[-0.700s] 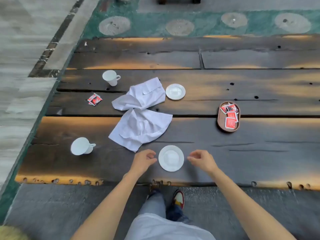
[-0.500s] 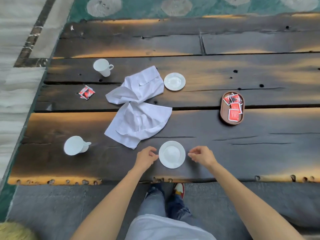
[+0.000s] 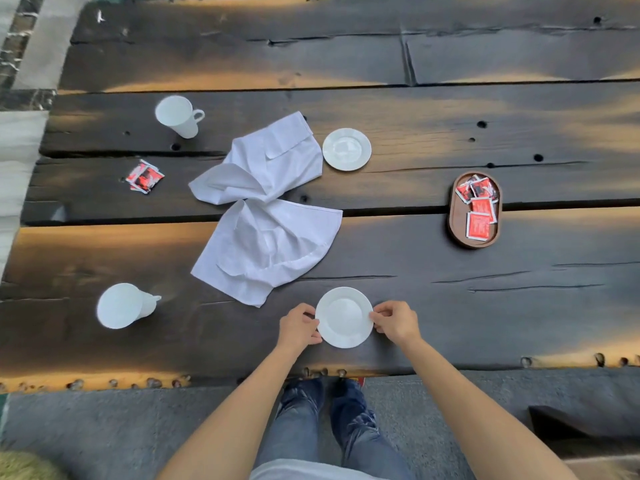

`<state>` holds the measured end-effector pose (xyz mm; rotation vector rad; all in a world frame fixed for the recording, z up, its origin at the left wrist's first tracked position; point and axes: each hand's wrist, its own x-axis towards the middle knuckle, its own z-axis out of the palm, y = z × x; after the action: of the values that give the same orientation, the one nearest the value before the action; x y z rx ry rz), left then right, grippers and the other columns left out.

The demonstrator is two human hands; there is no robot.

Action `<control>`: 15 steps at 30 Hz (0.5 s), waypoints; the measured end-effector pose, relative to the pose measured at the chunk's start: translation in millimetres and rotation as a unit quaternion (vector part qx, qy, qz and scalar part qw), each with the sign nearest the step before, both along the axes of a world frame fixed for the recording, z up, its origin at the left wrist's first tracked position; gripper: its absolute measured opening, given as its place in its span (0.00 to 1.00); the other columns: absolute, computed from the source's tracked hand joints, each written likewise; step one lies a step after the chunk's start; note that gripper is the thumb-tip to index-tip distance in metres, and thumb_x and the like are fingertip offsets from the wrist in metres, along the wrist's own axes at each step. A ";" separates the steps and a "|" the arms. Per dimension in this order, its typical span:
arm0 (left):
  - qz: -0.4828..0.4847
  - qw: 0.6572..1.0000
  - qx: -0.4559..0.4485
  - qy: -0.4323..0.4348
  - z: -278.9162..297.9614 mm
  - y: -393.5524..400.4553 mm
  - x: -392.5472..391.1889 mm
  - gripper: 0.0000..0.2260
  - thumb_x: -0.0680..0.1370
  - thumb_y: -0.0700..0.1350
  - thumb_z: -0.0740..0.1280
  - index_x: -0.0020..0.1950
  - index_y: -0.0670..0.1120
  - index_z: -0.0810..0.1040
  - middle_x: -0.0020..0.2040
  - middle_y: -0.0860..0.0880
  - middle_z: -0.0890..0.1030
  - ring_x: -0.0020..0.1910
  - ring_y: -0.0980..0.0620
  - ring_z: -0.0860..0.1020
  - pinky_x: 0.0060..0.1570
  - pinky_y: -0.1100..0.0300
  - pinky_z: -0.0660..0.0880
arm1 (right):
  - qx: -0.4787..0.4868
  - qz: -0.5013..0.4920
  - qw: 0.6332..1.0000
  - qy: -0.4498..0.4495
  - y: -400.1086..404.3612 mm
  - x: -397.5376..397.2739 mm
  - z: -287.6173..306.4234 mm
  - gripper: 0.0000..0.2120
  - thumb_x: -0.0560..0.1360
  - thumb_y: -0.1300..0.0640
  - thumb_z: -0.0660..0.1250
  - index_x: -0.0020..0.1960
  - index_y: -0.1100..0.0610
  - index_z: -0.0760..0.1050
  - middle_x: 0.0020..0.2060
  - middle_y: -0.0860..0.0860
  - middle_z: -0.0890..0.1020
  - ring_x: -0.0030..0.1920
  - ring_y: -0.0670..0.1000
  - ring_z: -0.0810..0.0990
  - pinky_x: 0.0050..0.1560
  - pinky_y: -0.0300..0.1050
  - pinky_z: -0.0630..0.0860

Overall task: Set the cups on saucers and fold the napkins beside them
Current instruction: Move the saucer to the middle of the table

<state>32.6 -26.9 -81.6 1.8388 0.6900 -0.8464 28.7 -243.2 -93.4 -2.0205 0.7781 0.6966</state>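
A white saucer (image 3: 344,317) lies near the front edge of the dark wooden table (image 3: 485,306). My left hand (image 3: 298,326) pinches its left rim and my right hand (image 3: 395,322) pinches its right rim. A second white saucer (image 3: 346,149) sits farther back, empty. Two crumpled white napkins (image 3: 268,206) lie overlapping in the middle, unfolded. One white cup (image 3: 178,116) stands at the back left. Another white cup (image 3: 122,305) rests at the front left, tipped so its mouth faces me.
An oval wooden tray (image 3: 454,220) with red sachets sits at the right. Loose red sachets (image 3: 144,176) lie at the left between the cups. Gaps and holes run across the table planks. My legs and the grey floor are below the front edge.
Both hands have closed in from beside the near saucer and now grip its rim on either side. The view has tilted down and nearer the table.
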 end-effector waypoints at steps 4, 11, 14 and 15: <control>-0.014 1.000 0.008 -0.011 -7.9 -0.4 2.4 0.07 0.80 0.35 0.64 0.55 0.39 0.78 0.48 0.38 0.79 0.35 0.48 0.81 0.40 0.54 0.84 | -0.010 -0.017 1.000 -0.006 -2.2 1.0 -4.7 0.05 0.72 0.63 0.70 0.38 0.58 0.82 0.33 0.58 0.85 0.30 0.52 0.81 0.49 0.54 0.83; -0.038 0.999 0.009 -0.023 -11.8 -12.8 14.9 0.05 0.81 0.36 0.62 0.53 0.39 0.77 0.48 0.39 0.79 0.33 0.48 0.80 0.38 0.56 0.84 | -0.037 -0.019 0.999 -0.017 -12.0 6.2 -3.9 0.08 0.72 0.63 0.70 0.35 0.54 0.80 0.30 0.55 0.85 0.31 0.52 0.82 0.48 0.51 0.82; -0.052 0.998 0.010 -0.022 -13.7 -19.0 19.7 0.05 0.81 0.36 0.62 0.53 0.39 0.77 0.48 0.40 0.79 0.34 0.49 0.80 0.39 0.56 0.84 | -0.045 -0.023 0.999 -0.020 -16.9 6.9 -4.2 0.08 0.72 0.62 0.70 0.35 0.55 0.80 0.30 0.55 0.85 0.32 0.53 0.82 0.48 0.50 0.82; -0.057 0.998 0.010 -0.019 -13.6 -20.5 20.8 0.05 0.81 0.36 0.62 0.53 0.39 0.77 0.48 0.40 0.79 0.34 0.49 0.80 0.39 0.56 0.84 | -0.045 -0.024 0.998 -0.022 -18.5 7.1 -4.3 0.07 0.72 0.62 0.70 0.36 0.55 0.81 0.31 0.55 0.85 0.33 0.52 0.82 0.48 0.50 0.82</control>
<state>53.5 -47.5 -95.2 1.9222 0.5768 -0.8792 35.8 -261.7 -97.7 -2.0844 0.8428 0.5971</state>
